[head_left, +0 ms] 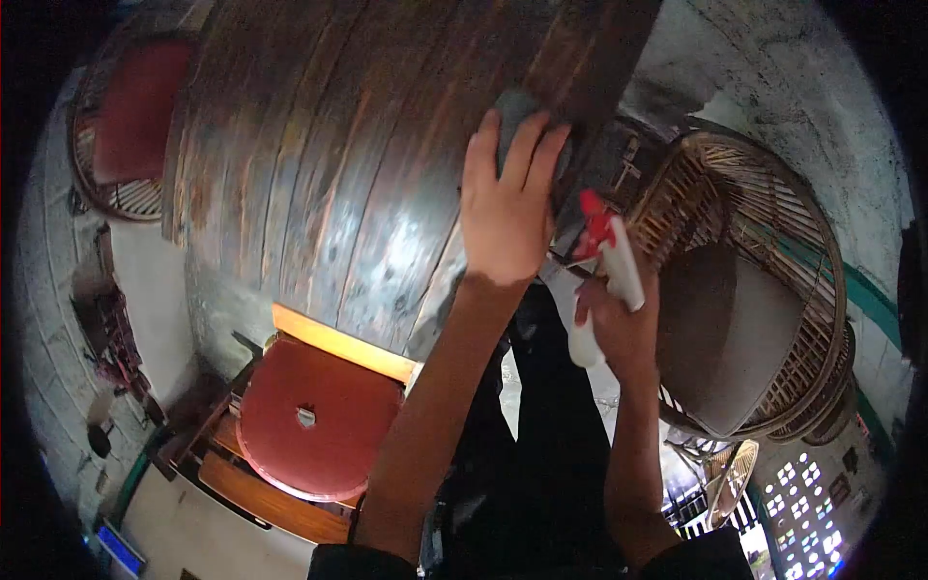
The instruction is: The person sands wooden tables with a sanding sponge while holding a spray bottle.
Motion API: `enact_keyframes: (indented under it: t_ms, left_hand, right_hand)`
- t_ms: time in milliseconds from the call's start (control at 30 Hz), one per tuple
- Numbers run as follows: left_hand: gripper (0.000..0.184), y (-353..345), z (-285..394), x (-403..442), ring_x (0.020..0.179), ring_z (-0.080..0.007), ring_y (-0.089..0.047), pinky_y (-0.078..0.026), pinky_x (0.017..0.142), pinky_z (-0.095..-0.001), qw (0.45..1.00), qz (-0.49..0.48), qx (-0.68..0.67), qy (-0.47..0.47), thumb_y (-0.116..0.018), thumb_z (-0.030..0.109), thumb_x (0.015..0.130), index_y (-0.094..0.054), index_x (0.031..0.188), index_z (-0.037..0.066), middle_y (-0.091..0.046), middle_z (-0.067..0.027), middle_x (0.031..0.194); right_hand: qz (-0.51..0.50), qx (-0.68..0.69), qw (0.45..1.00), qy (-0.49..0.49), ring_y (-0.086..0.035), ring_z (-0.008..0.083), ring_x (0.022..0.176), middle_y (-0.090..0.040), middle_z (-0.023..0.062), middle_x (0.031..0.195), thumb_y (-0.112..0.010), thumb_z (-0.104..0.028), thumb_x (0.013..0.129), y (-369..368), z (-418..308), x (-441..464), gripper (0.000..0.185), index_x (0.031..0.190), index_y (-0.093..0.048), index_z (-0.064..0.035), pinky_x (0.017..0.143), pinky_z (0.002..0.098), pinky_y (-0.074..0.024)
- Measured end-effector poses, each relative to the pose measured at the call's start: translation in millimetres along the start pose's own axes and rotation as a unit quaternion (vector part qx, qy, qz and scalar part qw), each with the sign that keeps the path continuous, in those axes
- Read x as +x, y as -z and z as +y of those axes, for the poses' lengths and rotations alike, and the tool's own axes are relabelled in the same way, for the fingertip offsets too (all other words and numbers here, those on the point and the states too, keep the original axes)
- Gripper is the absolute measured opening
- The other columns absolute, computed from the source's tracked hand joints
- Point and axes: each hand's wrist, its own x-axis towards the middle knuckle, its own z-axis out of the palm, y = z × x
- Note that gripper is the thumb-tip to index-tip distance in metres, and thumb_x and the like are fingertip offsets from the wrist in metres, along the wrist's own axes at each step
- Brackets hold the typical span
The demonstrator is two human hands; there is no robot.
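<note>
My left hand (510, 217) lies over a dark grey pad (515, 104), pressing it on the wooden tabletop (338, 164) near its right side. Whether the pad is a sponge or a folded cloth I cannot tell; the fingers cover part of it. Fingers wrapped round its body, my right hand (623, 324) grips a white spray bottle (623, 266) with a red trigger head (596, 224). The bottle is tilted and held off the table's right edge. Light glints on the dark planks, which look wet or glossy.
A red-seated wooden chair (319, 416) stands close to the table's near edge. To the right is a round wicker chair (822, 261) with a cushion (749, 338). Another red-cushioned seat (145, 111) is at the far left. A stone-like wall (773, 68) rises behind.
</note>
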Motion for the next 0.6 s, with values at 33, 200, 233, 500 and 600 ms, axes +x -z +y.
enact_keyframes:
  t_ms: [33, 200, 233, 500, 600]
  left_hand:
    - [0.063, 16, -6, -26, 0.144, -0.0446, -0.043, -0.039, 0.12, -0.0576, 1.0, -0.014, -0.001, 0.025, -0.066, 0.001, 0.08, -0.06, 0.141, 0.014, -0.054, -0.0075, 0.149]
    - [0.075, 76, -42, -145, 0.148, -0.0455, -0.038, -0.035, 0.123, -0.056, 0.993, -0.039, 0.055, 0.098, -0.07, -0.008, 0.07, -0.058, 0.14, 0.013, -0.052, -0.0092, 0.151]
    - [0.075, 83, -44, -163, 0.148, -0.0455, -0.038, -0.035, 0.123, -0.056, 0.993, -0.033, 0.054, 0.101, -0.07, -0.008, 0.07, -0.058, 0.14, 0.013, -0.052, -0.0092, 0.151]
    - [0.065, 87, -47, -184, 0.148, -0.0459, -0.037, -0.028, 0.125, -0.0585, 0.985, -0.007, 0.062, 0.161, -0.066, -0.008, 0.075, -0.059, 0.138, 0.009, -0.055, -0.0124, 0.148]
    - [0.059, 72, -40, -163, 0.149, -0.0481, -0.035, -0.027, 0.125, -0.059, 0.984, 0.014, 0.089, 0.155, -0.056, -0.009, 0.083, -0.059, 0.139, 0.005, -0.054, -0.0162, 0.148]
  right_hand:
    - [-0.022, -0.01, 0.999, 0.033, -0.07, 0.0169, 0.078, -0.07, 0.0123, 0.096, -0.058, 0.0, 0.086, -9, 12, -15, 0.041, 0.127, -0.064, 0.0006, 0.07, 0.0313, -0.0551]
    - [-0.128, -0.014, 0.985, 0.118, -0.071, 0.0211, 0.097, -0.071, 0.0116, 0.104, -0.057, 0.003, 0.082, -52, 35, -76, 0.043, 0.125, -0.063, 0.0007, 0.092, 0.0335, -0.0537]
    - [-0.141, -0.018, 0.985, 0.102, -0.072, 0.0228, 0.097, -0.072, 0.0126, 0.103, -0.058, 0.004, 0.081, -57, 39, -84, 0.042, 0.123, -0.063, 0.0007, 0.091, 0.0345, -0.0548]
    - [-0.148, -0.038, 0.975, 0.159, -0.076, 0.0301, 0.093, -0.074, 0.0175, 0.101, -0.061, 0.002, 0.08, -76, 41, -88, 0.041, 0.121, -0.065, 0.0002, 0.086, 0.0375, -0.0575]
    - [-0.137, -0.049, 0.984, 0.1, -0.075, 0.0289, 0.092, -0.073, 0.0171, 0.1, -0.06, 0.002, 0.081, -63, 18, -62, 0.042, 0.123, -0.063, -0.0001, 0.086, 0.0373, -0.0573]
